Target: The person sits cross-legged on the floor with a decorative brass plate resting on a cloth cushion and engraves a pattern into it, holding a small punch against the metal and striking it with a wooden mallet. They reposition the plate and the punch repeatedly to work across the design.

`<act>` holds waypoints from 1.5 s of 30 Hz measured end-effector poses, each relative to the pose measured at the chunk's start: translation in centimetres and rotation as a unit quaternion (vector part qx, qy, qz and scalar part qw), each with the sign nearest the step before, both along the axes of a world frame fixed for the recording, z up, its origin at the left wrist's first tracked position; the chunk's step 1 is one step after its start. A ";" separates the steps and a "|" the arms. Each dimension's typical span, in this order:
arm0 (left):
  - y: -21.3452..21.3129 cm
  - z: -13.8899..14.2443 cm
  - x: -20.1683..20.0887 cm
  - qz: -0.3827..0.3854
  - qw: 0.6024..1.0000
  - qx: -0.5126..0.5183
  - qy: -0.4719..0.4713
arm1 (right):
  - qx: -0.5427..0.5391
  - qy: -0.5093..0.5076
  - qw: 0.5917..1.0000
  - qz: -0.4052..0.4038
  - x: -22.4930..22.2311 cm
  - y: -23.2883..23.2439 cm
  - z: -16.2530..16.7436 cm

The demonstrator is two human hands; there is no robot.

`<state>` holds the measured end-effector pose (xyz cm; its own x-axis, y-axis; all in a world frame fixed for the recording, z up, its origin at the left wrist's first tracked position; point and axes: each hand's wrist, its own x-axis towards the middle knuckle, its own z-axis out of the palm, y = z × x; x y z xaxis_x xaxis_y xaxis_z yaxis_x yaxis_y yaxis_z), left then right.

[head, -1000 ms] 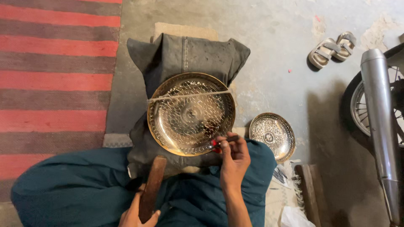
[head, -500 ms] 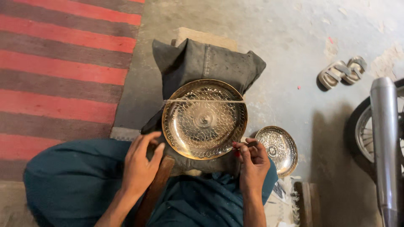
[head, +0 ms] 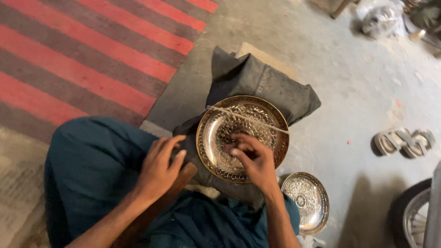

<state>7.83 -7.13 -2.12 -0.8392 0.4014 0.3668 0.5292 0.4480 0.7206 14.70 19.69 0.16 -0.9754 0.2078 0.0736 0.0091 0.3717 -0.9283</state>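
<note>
Since the earlier frame, the right hand (head: 254, 160) had come off the near rim of the large brass plate (head: 216, 133) and lay spread over its patterned middle, while the left hand (head: 159, 167) had slid from the plate's left edge down onto the wooden handle (head: 181, 181) beside it. The view had also swung, so the plate sat tilted toward the right.

The plate rested face up on a dark grey cushion (head: 262, 80), which stood on the concrete floor (head: 340, 82) in front of the person's lap. A thin cord or wire (head: 250, 119) crossed the plate's upper part. The right fingers (head: 239, 150) were slightly apart and curled, tips down on the embossed surface; whether they pinched a small tool could not be told, as motion blurred them. The left fingers (head: 172, 147) were close together and bent over the handle's end, resting on it rather than clearly clamped around it.

To do this well, I judged the plate needed to stay seated flat in the cushion's hollow, with the right hand pressing lightly so it would not rock or spin. The handle should be gripped firmly before it was lifted, well clear of the rim.

A smaller engraved plate (head: 305, 202) lay on the floor by the right knee, and sandals (head: 404, 141) sat well apart to the right.
</note>
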 end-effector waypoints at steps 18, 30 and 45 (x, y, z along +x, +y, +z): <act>-5.1 -1.4 7.9 0.066 0.924 0.051 -0.372 | 0.115 0.081 0.963 0.230 -7.5 -1.1 0.8; -3.9 1.9 3.5 0.097 0.989 -0.068 -0.085 | 0.182 0.095 0.961 0.185 -7.7 -1.2 0.4; -2.2 2.5 1.6 0.096 0.994 -0.034 0.049 | 0.170 0.149 0.957 0.181 -7.9 -1.2 -0.4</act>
<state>9.38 -9.35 0.33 -0.8644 0.2649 0.4274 0.4955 0.5934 0.6343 6.84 18.44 -0.21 -0.9043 -0.2261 0.3621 -0.4235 0.5817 -0.6944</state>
